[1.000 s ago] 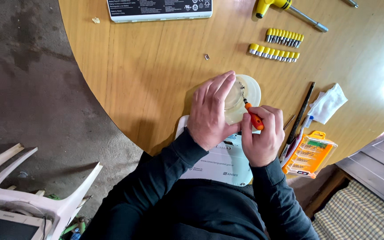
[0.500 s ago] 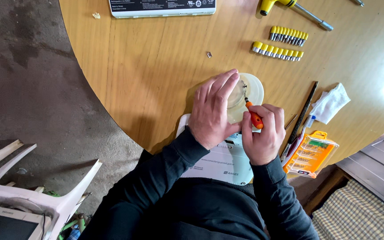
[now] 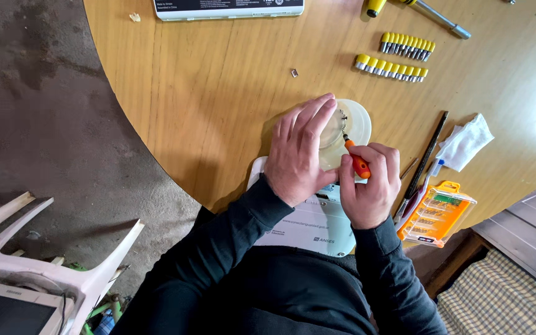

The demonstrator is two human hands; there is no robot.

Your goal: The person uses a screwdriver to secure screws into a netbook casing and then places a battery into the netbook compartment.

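Little has shifted: the left hand (image 3: 299, 155) still lies flat over the pale round disc (image 3: 355, 121) at the desk (image 3: 218, 93) edge, hiding half. The right hand (image 3: 370, 186) stays clenched around an orange screwdriver (image 3: 358, 164). An orange bit case (image 3: 437, 214) lies rightward.

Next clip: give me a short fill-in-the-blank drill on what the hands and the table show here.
1. The right hand grips a small screwdriver with an ____ handle.
2. The left hand lies flat on a pale ____ disc.
3. The bits laid in two rows have ____ ends.
4. The table top is made of ____.

Missing words: orange; round; yellow; wood
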